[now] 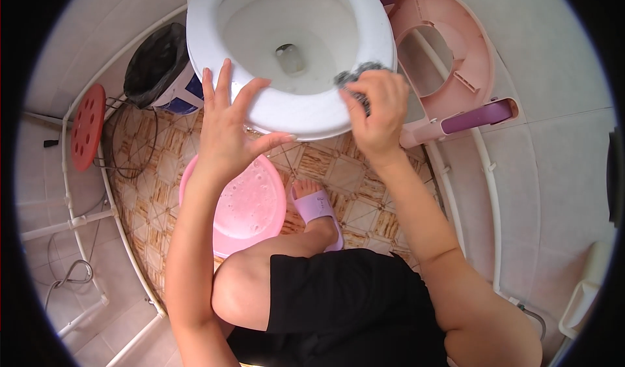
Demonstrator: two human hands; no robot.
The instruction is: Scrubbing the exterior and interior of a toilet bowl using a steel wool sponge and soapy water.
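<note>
A white toilet seat [296, 114] lies lowered on the toilet, and the bowl [250, 38] shows through its opening. My right hand [381, 113] presses a grey scouring pad, perhaps wire or mesh, [357, 74] against the seat's front right part. The fingers are closed over most of the pad and slightly blurred. At the front left of the seat, my left hand [226, 129] rests with its fingers spread, holding nothing. Under that hand, on the floor, stands a pink basin [280, 201] with bubbly water in it.
A bin with a black bag [155, 61] stands left of the toilet. To the right leans a pink ring-shaped seat with purple handles [475, 48]. A red perforated disc [88, 127] and white pipes [78, 222] line the left wall. My foot wears a lilac slipper [314, 204].
</note>
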